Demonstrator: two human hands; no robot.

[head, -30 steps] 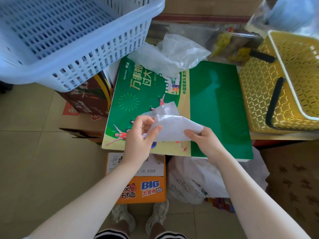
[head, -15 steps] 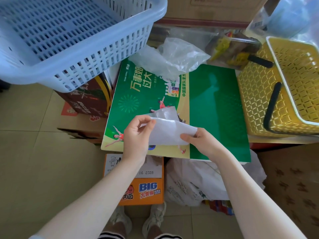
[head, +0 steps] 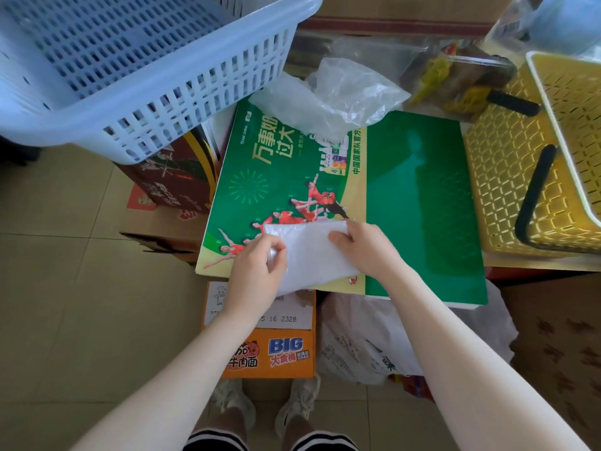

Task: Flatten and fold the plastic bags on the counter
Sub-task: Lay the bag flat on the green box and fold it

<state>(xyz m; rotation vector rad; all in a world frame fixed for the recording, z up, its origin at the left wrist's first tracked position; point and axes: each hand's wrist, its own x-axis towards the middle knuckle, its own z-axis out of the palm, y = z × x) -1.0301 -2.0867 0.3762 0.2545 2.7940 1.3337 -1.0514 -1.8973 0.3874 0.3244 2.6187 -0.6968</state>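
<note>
A small white plastic bag point(head: 312, 252), folded flat, lies on the near edge of a green printed board point(head: 419, 196) that serves as the work surface. My left hand point(head: 257, 271) pinches the bag's left edge with curled fingers. My right hand point(head: 364, 245) holds the bag's upper right corner between thumb and fingers. A second, crumpled clear plastic bag point(head: 338, 92) lies loose at the far end of the board.
A pale blue slotted basket point(head: 130, 66) overhangs the board's far left. Yellow baskets point(head: 507, 177) with black handles stand to the right. Below the board are an orange carton point(head: 276, 349), a brown box point(head: 169, 180) and a white printed sack point(head: 364, 346) on the tiled floor.
The white bag was held up and partly unfolded; now it lies flatter and lower on the board's near edge. Both hands came down and toward me with it.
</note>
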